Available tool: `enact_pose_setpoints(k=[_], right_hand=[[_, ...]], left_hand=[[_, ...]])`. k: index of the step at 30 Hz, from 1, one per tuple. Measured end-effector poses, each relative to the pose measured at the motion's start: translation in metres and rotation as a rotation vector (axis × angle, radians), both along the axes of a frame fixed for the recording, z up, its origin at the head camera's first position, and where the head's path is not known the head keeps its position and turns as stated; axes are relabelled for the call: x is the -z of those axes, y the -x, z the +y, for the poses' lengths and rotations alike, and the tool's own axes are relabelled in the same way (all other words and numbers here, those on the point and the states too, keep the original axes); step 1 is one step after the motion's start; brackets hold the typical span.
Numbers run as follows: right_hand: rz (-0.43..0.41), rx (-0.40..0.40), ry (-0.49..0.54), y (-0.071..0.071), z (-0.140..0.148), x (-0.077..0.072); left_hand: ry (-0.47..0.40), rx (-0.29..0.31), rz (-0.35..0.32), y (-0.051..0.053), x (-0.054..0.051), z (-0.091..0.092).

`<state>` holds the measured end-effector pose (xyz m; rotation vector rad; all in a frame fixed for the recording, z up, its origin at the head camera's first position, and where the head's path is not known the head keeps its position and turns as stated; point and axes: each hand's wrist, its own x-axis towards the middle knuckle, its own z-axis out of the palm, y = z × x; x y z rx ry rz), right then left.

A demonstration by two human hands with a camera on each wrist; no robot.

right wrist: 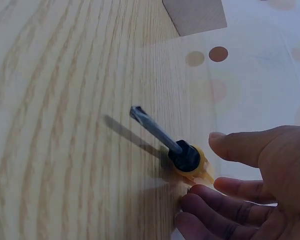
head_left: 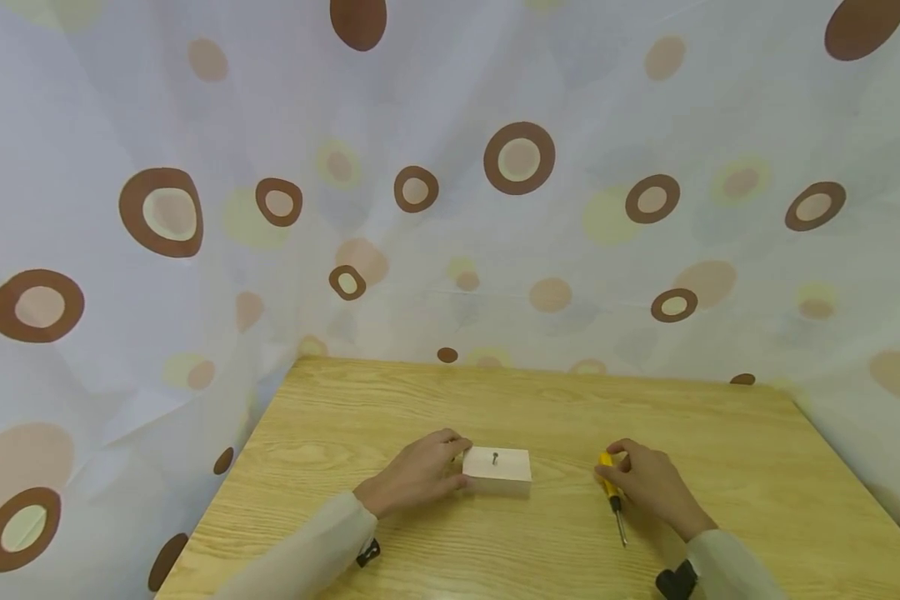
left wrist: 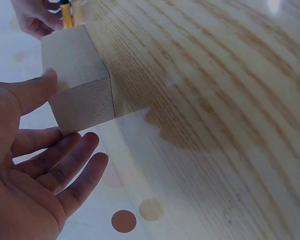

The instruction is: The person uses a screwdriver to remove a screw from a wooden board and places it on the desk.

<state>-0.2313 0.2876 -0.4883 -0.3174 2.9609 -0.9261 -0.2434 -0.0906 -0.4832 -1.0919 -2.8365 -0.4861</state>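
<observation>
My left hand (head_left: 417,473) holds one end of a pale wooden block (head_left: 498,485), thumb on one side and fingers on the other. A screw (head_left: 495,457) stands upright from the block's top. To the right lies a screwdriver (head_left: 613,498) with a yellow and black handle, its metal tip pointing towards me. My right hand (head_left: 651,483) is at the handle, thumb and fingers spread around its far end. In the right wrist view a gap shows between the thumb (right wrist: 240,146) and the screwdriver handle (right wrist: 190,160), and the other fingers are loosely bent beside it.
Both things are on a wood-grain table (head_left: 360,400). A white sheet with brown and beige spots (head_left: 450,250) hangs behind the table and along its sides. Black straps show at both wrists.
</observation>
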Motion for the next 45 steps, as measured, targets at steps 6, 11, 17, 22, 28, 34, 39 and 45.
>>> enact_pose_setpoints(k=[6,11,17,22,28,34,39,45], right_hand=[[-0.026,0.025,-0.039,0.008,-0.001,0.004],[-0.015,0.022,-0.061,0.012,-0.001,0.006],[-0.040,0.015,-0.043,0.013,0.000,0.004],[-0.062,0.023,-0.016,0.013,0.000,0.000],[-0.050,0.028,0.012,0.013,0.001,-0.003],[-0.010,-0.001,0.043,0.013,0.002,-0.007],[-0.002,-0.014,0.098,0.014,0.001,-0.014],[-0.022,-0.056,0.223,0.013,-0.004,-0.025]], left_hand=[[-0.005,-0.001,0.002,0.000,0.000,0.002],[-0.008,-0.007,-0.005,-0.001,0.001,0.003],[-0.010,-0.015,-0.013,0.000,0.002,0.004],[-0.020,-0.012,-0.014,-0.001,0.001,0.004],[-0.083,-0.022,-0.086,-0.001,0.000,0.004],[-0.140,-0.037,-0.154,0.001,0.001,0.003],[-0.132,-0.041,-0.147,0.003,0.002,0.003],[-0.127,-0.047,-0.147,0.002,0.001,0.002]])
